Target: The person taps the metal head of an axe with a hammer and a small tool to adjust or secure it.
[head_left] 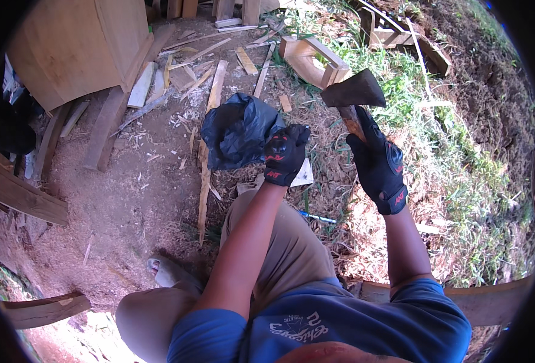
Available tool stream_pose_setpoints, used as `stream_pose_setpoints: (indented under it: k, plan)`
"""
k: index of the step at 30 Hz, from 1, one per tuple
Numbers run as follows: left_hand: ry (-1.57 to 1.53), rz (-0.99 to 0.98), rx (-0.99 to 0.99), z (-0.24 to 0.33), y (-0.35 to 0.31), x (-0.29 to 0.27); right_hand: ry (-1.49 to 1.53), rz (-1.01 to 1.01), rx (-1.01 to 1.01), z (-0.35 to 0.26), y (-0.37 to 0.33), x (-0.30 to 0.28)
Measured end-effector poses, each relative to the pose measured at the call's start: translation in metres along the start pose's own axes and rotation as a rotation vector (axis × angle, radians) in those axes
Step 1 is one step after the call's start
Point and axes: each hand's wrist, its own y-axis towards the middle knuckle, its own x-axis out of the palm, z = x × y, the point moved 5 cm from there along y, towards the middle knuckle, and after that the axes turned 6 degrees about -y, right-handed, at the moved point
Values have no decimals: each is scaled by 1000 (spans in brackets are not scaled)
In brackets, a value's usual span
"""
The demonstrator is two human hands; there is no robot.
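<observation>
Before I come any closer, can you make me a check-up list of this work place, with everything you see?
Surface: bare ground, strewn with shavings and wood bits.
Job's things: an axe with a dark head and wooden handle; a crumpled black bag.
Clutter: a long wooden strip among scattered offcuts; a thin blue-and-white item, too small to identify.
Hands: the gloved left hand appears closed on the bag's edge; the gloved right hand grips the handle close under the axe head.
Cables: nothing seen.
Surroundings: a large wooden box-like piece at upper left, a wooden frame at upper middle, grass on the right.
</observation>
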Motion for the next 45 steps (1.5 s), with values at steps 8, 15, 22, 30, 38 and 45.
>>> stream_pose_setpoints:
  k: [8,15,22,30,38,45]
  plan:
    - [125,30,25,-3,-4,-6,33,-98,-11,1,3,8]
    - [199,30,4,0,-2,-4,-79,-315,-112,19,3,29]
    - [87,66,24,1,1,-9,24,-71,-34,8,11,2]
    - [144,66,140,-1,1,-4,1,-119,-71,0,21,4]
    - [162,24,-32,-6,2,-5,-85,-194,-68,24,-1,35]
    - [33,96,19,-16,2,-10,63,9,-76,3,16,21]
